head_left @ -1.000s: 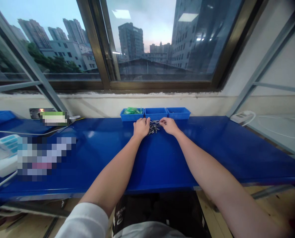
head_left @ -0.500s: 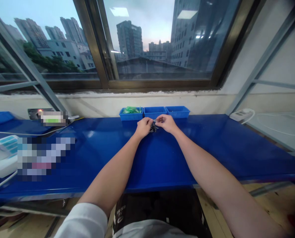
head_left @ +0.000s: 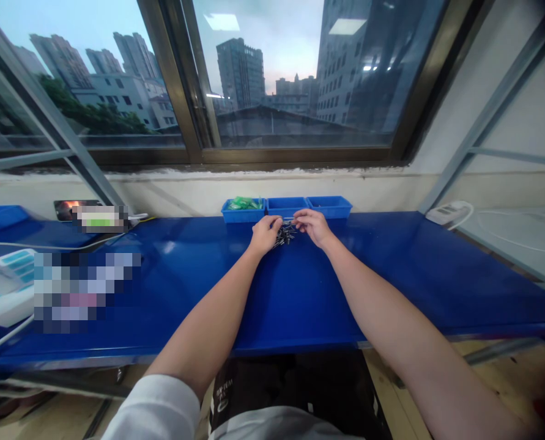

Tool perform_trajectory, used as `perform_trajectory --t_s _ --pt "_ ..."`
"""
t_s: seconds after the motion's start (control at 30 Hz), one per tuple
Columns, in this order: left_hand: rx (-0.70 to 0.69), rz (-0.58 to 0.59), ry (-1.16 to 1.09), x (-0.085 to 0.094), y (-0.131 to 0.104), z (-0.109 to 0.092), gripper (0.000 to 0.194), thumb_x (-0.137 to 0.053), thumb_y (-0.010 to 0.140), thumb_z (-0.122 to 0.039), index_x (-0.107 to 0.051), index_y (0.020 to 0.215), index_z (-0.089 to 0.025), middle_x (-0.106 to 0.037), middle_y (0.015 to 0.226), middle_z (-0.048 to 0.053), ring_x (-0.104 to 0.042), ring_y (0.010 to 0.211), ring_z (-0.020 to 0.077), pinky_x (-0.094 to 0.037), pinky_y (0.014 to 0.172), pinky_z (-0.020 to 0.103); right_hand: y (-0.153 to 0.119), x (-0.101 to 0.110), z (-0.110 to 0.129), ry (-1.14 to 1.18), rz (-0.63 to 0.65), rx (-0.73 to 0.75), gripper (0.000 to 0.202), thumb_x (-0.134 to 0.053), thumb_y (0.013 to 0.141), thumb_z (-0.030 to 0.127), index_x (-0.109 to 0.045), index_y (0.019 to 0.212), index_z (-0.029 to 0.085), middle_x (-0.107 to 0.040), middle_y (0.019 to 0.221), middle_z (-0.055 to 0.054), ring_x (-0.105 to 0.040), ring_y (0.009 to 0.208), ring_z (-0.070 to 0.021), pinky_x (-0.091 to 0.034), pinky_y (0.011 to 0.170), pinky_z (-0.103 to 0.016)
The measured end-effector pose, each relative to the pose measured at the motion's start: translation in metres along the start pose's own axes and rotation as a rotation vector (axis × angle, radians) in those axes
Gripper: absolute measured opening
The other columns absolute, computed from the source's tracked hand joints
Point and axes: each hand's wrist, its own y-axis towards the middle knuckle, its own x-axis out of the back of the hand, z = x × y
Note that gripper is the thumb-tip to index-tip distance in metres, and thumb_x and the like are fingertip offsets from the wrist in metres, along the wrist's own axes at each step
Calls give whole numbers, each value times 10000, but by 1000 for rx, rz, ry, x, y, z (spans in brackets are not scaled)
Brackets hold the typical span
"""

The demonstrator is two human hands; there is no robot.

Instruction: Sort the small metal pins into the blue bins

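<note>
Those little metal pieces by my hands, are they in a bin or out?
Out: the metal pieces lie heaped on the blue table, in front of the bins.

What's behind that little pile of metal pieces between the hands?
Behind the metal pieces stand a left bin holding green items, a middle bin and a right bin, all blue. The right hand hides lower parts of the last two.

Forearms [head_left: 212, 302] outstretched and converging, left fingers [head_left: 274, 220] and right fingers [head_left: 302, 219] bent, near together.
</note>
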Motion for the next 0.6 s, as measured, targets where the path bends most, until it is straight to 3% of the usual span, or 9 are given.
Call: perform_trajectory --t_s 0.1,0.23,0.6 --pt "113 -71 36 4 1 3 319 -405 918 -365 -611 1107 -212 -630 1169 47 -565 1073 189 -387 966 327 5 9 -4 -80 -122 70 327 -560 612 313 -646 885 155 -696 810 -61 -586 667 -150 -395 513 -236" --pt "226 -88 89 7 2 7 303 -400 916 -358 -582 1106 -209 -631 1152 60 -566 1060 197 -383 954 358 10 23 -8 -132 -215 130 349 -579 579 282 -639 891 135 -692 842 -79 -618 813 -204 -465 652 -293" --pt "221 9 207 -2 3 16 291 -416 894 -366 -556 1118 -244 -566 1234 82 -523 1144 257 -366 971 452 20 41 -18 -581 -391 252 476 -582 629 224 -619 1098 153 -666 1054 -98 -560 1052 -249 -413 929 -404"
